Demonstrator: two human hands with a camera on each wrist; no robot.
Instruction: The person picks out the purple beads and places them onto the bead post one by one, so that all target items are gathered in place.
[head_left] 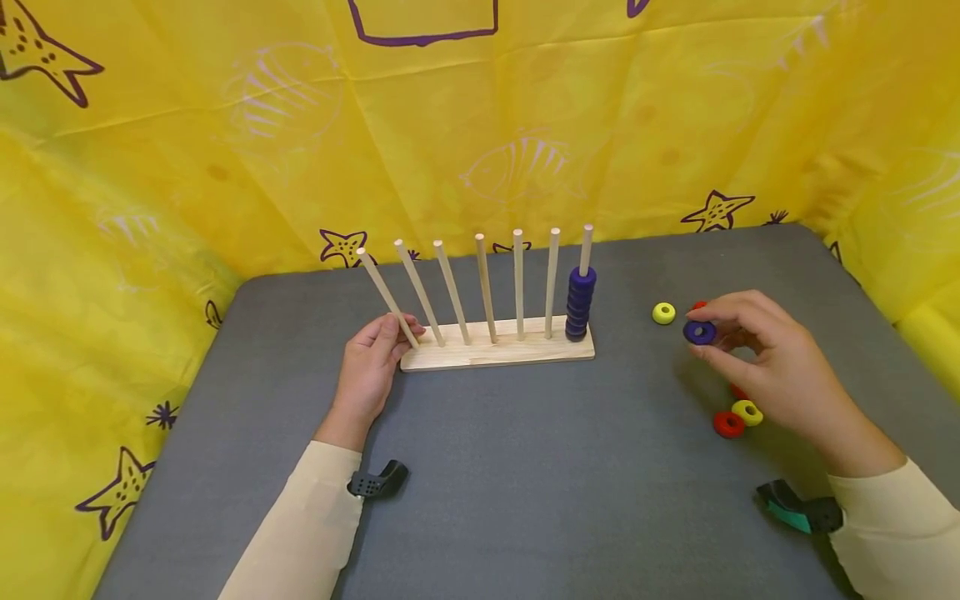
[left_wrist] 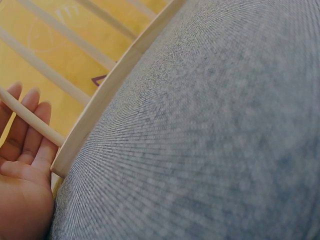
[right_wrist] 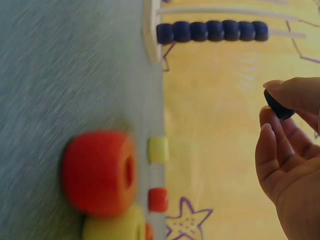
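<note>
A wooden peg stand (head_left: 498, 354) rests on the table, several upright pegs rising from its base. On the rightmost peg is a stack of dark blue beads (head_left: 580, 304). My left hand (head_left: 369, 367) holds the stand's left end, thumb and fingers around the leftmost peg; in the left wrist view its fingers (left_wrist: 32, 125) pass behind that peg. Raised to the right of the stand, my right hand (head_left: 772, 358) pinches one dark blue bead (head_left: 700, 332) between thumb and fingertips, its hole facing the head camera. The right wrist view shows this bead (right_wrist: 278, 105) edge-on.
Near the right hand lie loose beads: a yellow bead (head_left: 663, 313) farther back, a red bead (head_left: 729, 424) beside another yellow bead (head_left: 747, 412), and red ones partly hidden by the hand. A yellow patterned cloth (head_left: 420, 125) hangs behind the grey table (head_left: 510, 467).
</note>
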